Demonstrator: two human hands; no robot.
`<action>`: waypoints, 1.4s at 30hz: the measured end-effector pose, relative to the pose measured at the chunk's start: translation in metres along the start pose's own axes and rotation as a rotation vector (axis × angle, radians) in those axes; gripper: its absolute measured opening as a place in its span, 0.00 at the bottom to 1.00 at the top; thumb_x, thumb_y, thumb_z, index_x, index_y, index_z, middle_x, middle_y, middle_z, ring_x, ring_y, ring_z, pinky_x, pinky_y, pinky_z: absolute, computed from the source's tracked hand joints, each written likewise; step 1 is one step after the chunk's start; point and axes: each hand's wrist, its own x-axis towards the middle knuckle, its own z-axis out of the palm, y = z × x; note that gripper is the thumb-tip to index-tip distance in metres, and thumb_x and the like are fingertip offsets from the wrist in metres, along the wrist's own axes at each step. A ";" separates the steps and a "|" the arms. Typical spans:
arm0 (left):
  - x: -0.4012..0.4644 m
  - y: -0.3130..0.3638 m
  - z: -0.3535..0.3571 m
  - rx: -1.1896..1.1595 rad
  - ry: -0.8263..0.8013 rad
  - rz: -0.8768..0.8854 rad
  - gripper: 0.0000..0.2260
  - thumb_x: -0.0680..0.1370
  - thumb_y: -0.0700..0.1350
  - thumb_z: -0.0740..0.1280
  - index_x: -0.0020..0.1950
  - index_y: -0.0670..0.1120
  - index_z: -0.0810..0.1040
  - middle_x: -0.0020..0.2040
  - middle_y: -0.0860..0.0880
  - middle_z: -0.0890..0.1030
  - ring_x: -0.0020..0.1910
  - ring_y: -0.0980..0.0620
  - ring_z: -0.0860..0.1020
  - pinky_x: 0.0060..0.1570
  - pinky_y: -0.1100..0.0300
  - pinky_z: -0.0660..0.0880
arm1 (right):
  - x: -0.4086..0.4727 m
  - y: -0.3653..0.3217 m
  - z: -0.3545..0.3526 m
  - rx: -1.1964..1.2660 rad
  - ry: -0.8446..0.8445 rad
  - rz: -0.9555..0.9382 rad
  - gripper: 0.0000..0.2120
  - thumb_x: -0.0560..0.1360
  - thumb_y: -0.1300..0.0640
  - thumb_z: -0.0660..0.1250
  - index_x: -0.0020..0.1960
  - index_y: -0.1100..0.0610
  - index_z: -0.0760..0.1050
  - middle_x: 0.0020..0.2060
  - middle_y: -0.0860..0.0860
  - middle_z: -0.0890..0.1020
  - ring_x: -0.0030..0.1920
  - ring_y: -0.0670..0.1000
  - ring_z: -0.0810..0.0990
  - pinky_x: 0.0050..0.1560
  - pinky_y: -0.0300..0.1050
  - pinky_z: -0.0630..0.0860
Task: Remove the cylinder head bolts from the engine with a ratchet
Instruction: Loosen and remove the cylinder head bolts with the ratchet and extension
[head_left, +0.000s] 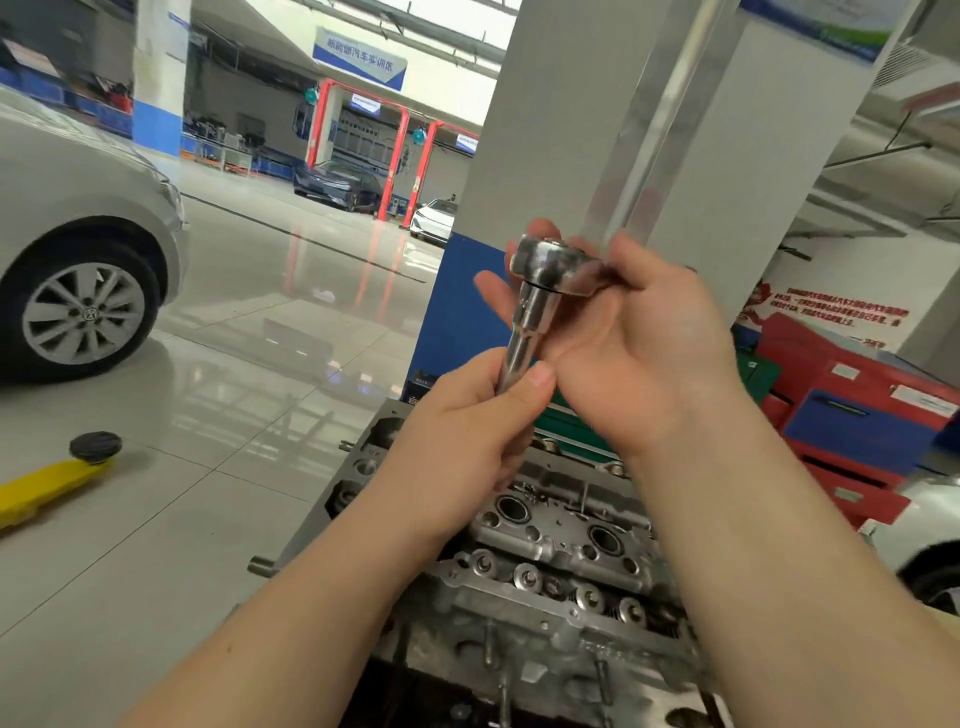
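Note:
I hold a chrome ratchet (550, 262) up in front of me, well above the engine. A long chrome socket (524, 338) hangs from its head. My left hand (467, 431) grips the lower end of the socket, thumb on top. My right hand (639, 332) holds the ratchet near its head with thumb and fingers; the handle is hidden behind that hand. Below lies the grey cylinder head (561, 566) with round bores, valve springs and bolt heads showing; my forearms cover parts of it.
A silver car (78, 234) stands at the left on the glossy tiled floor. A yellow lift arm with a black pad (57, 478) lies on the floor at the left. Red and blue tool cabinets (852, 405) are at the right. A grey-and-blue pillar (561, 156) rises behind my hands.

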 end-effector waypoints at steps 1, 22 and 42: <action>0.000 0.000 -0.001 -0.011 -0.029 -0.001 0.12 0.79 0.54 0.68 0.41 0.48 0.71 0.29 0.54 0.65 0.28 0.53 0.61 0.32 0.48 0.56 | 0.007 -0.003 0.004 -0.040 0.005 0.084 0.14 0.86 0.53 0.56 0.57 0.64 0.72 0.37 0.60 0.84 0.34 0.58 0.84 0.41 0.60 0.85; -0.004 0.001 -0.002 0.161 0.026 0.034 0.17 0.81 0.56 0.64 0.40 0.47 0.66 0.31 0.50 0.68 0.31 0.49 0.67 0.38 0.47 0.69 | 0.052 -0.029 0.074 -1.746 -0.678 0.028 0.19 0.83 0.50 0.66 0.73 0.51 0.73 0.36 0.56 0.81 0.30 0.56 0.77 0.34 0.51 0.80; -0.001 -0.002 0.000 0.048 0.115 0.079 0.14 0.79 0.51 0.70 0.36 0.48 0.75 0.29 0.46 0.70 0.27 0.50 0.69 0.35 0.55 0.71 | 0.043 -0.064 0.009 -1.966 -0.824 -0.276 0.23 0.79 0.37 0.60 0.69 0.47 0.76 0.76 0.39 0.69 0.75 0.38 0.67 0.76 0.48 0.64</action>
